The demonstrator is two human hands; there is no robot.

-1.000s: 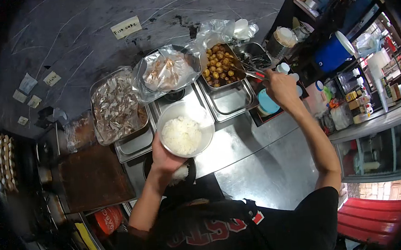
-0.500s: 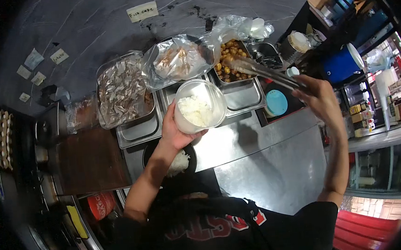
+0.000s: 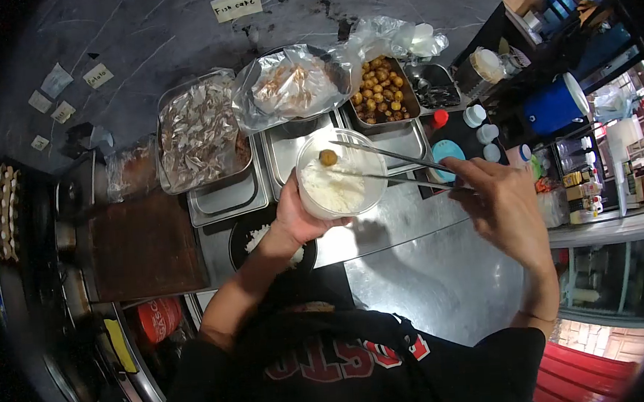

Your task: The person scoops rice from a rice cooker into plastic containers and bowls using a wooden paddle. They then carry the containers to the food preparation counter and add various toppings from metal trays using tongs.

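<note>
My left hand is wrapped round the side and base of a clear plastic tub, tilted with its mouth towards me. White rice fills its lower part, and one small brown potato shows near the rice's upper edge. In my right hand are metal tongs, their arms reaching left into the tub. The tong tips are apart, close to the potato; whether they touch it I cannot tell. Beyond the tub, a metal tray holds several more small brown potatoes.
Foil covers a deep tray, and a plastic-lined bowl stands beside it. Below my left forearm, a black bowl contains rice. Several lidded bottles stand right of the trays. A brown board lies at left.
My right hand has brought the tongs down and left from the potato tray to the tub. A potato now shows on the rice. The tub has shifted slightly right.
</note>
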